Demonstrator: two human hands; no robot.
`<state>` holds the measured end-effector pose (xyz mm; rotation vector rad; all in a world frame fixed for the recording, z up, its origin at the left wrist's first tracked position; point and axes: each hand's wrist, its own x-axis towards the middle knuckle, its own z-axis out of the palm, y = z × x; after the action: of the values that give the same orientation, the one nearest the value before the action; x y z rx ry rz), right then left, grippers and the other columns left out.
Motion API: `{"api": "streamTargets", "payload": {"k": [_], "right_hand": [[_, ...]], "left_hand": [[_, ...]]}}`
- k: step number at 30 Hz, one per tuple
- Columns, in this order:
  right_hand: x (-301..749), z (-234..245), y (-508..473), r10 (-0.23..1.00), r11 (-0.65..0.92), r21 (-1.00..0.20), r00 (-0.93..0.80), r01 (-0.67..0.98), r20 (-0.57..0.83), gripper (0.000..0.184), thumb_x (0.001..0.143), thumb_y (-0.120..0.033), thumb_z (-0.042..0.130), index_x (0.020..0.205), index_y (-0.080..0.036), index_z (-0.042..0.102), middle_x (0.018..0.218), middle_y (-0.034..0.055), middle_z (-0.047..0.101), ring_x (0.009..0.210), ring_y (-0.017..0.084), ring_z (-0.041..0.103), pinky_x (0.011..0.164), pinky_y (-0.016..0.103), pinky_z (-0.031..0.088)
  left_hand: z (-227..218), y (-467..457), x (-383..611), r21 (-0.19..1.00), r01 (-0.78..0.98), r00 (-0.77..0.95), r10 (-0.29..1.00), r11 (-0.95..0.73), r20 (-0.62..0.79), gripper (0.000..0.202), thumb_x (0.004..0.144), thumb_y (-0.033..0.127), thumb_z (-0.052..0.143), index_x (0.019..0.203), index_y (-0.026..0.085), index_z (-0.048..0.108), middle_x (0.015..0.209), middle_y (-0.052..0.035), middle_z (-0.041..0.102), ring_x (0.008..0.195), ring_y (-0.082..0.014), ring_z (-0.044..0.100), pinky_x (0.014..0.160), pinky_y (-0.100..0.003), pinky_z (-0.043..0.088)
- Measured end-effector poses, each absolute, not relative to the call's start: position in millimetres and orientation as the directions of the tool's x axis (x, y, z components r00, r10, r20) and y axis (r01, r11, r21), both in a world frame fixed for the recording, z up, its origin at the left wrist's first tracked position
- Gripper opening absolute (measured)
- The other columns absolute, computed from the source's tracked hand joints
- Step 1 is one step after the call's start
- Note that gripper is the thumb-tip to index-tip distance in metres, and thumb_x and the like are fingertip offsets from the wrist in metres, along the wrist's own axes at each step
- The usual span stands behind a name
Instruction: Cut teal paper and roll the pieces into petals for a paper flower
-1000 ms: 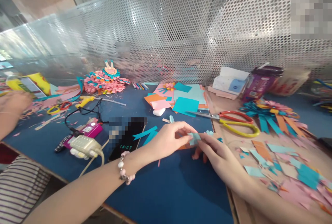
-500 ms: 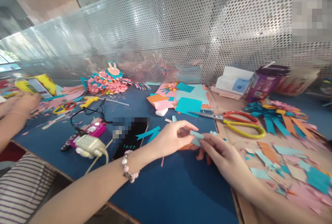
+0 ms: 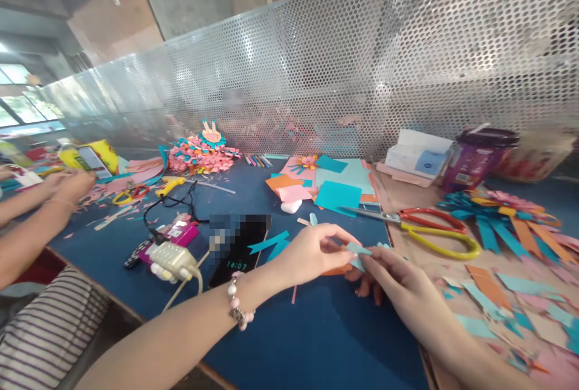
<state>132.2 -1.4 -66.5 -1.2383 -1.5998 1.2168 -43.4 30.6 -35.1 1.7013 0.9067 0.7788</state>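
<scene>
My left hand and my right hand meet just above the blue table, both pinching one small light-blue paper piece between thumb and fingers. An orange paper scrap lies under the hands. A bead bracelet is on my left wrist. Teal paper strips lie just left of my left hand.
Red-and-yellow scissors lie right of the hands on brown cardboard strewn with paper scraps. A phone, a charger, coloured paper sheets, paper flowers and a perforated metal screen surround them. Another person's hands work at the left.
The view has tilted up and shifted, so everything sits slightly lower and further right. Both hands keep pinching the light-blue piece and have turned it a little.
</scene>
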Motion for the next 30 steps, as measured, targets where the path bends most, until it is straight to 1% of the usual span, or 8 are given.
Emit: {"api": "streamTargets", "payload": {"k": [5, 9, 13, 16, 21, 25, 28, 30], "right_hand": [[134.6, -63.9, -2.9, 0.966, 0.034, -0.978, -0.256, 0.208, -0.021, 0.042, 0.092, -0.05, 0.037, 0.072, -0.019, 0.056, 0.057, 0.001, 0.062, 0.054, 0.013, 0.056, 0.054, 0.026, 0.042], [134.3, -60.4, -2.4, 0.962, -0.002, -0.989, -0.271, 0.15, -0.043, 0.043, 0.091, -0.051, 0.038, 0.066, -0.02, 0.053, 0.055, 0.0008, 0.063, 0.052, 0.014, 0.056, 0.053, 0.026, 0.042], [133.9, -60.1, -1.8, 0.962, -0.005, -0.989, -0.268, 0.147, -0.045, 0.041, 0.09, -0.052, 0.04, 0.067, -0.02, 0.053, 0.057, 0.0009, 0.064, 0.052, 0.014, 0.056, 0.053, 0.026, 0.041], [134.4, -60.8, -3.0, 0.961, 0.015, -0.986, -0.275, 0.169, -0.032, 0.043, 0.09, -0.052, 0.038, 0.065, -0.02, 0.052, 0.056, 0.0013, 0.063, 0.052, 0.014, 0.056, 0.054, 0.026, 0.041], [136.0, -62.2, -6.0, 0.949, 0.044, -0.976, -0.314, 0.212, -0.025, 0.046, 0.091, -0.051, 0.036, 0.063, -0.02, 0.054, 0.058, 0.0019, 0.061, 0.055, 0.014, 0.055, 0.056, 0.028, 0.04], [137.3, -62.5, -8.5, 0.95, 0.073, -0.982, -0.313, 0.173, 0.016, 0.041, 0.092, -0.048, 0.034, 0.075, -0.02, 0.058, 0.068, 0.0028, 0.061, 0.062, 0.015, 0.056, 0.058, 0.028, 0.041], [136.9, -61.6, -10.0, 0.949, 0.097, -0.979, -0.314, 0.181, 0.036, 0.032, 0.09, -0.049, 0.041, 0.087, -0.021, 0.055, 0.074, 0.0021, 0.062, 0.063, 0.015, 0.055, 0.058, 0.027, 0.043], [135.4, -60.5, -10.3, 0.95, 0.098, -0.973, -0.312, 0.209, 0.028, 0.032, 0.089, -0.05, 0.042, 0.086, -0.02, 0.054, 0.075, 0.0019, 0.061, 0.062, 0.014, 0.054, 0.056, 0.026, 0.043]], "left_hand": [[-32.4, 27.9, -45.1, 0.964, 0.175, 0.626, 0.778, -0.2, 0.048, 0.05, 0.066, 0.028, 0.075, 0.112, 0.019, 0.057, 0.081, -0.0031, 0.064, 0.077, -0.0164, 0.063, 0.071, -0.029, 0.048], [-35.0, 27.6, -44.5, 0.93, 0.177, 0.653, 0.745, -0.321, 0.133, 0.059, 0.065, 0.024, 0.077, 0.119, 0.022, 0.053, 0.101, -0.0063, 0.063, 0.081, -0.0155, 0.063, 0.078, -0.03, 0.048], [-37.7, 27.9, -43.3, 0.799, 0.268, 0.617, 0.733, -0.538, 0.287, 0.045, 0.071, 0.03, 0.072, 0.114, 0.023, 0.059, 0.103, -0.0047, 0.062, 0.082, -0.0143, 0.058, 0.076, -0.027, 0.046], [-39.1, 28.3, -43.5, 0.758, 0.296, 0.614, 0.724, -0.581, 0.314, 0.037, 0.076, 0.034, 0.067, 0.111, 0.023, 0.061, 0.095, -0.0033, 0.062, 0.074, -0.0116, 0.055, 0.071, -0.024, 0.046], [-37.6, 27.5, -44.5, 0.76, 0.296, 0.588, 0.738, -0.578, 0.332, 0.024, 0.079, 0.035, 0.063, 0.097, 0.018, 0.066, 0.091, -0.0036, 0.061, 0.072, -0.0108, 0.055, 0.069, -0.023, 0.046], [-34.2, 26.6, -43.4, 0.794, 0.297, 0.544, 0.777, -0.531, 0.316, 0.02, 0.081, 0.034, 0.06, 0.091, 0.017, 0.066, 0.089, -0.004, 0.063, 0.071, -0.011, 0.056, 0.067, -0.023, 0.047], [-33.2, 26.2, -42.3, 0.82, 0.296, 0.51, 0.807, -0.49, 0.298, 0.022, 0.082, 0.036, 0.059, 0.091, 0.017, 0.066, 0.087, -0.0041, 0.064, 0.071, -0.0118, 0.057, 0.066, -0.023, 0.047], [-34.1, 26.3, -41.8, 0.838, 0.275, 0.498, 0.815, -0.472, 0.296, 0.023, 0.082, 0.035, 0.059, 0.095, 0.017, 0.065, 0.088, -0.0044, 0.065, 0.074, -0.0127, 0.059, 0.067, -0.024, 0.048]]}}
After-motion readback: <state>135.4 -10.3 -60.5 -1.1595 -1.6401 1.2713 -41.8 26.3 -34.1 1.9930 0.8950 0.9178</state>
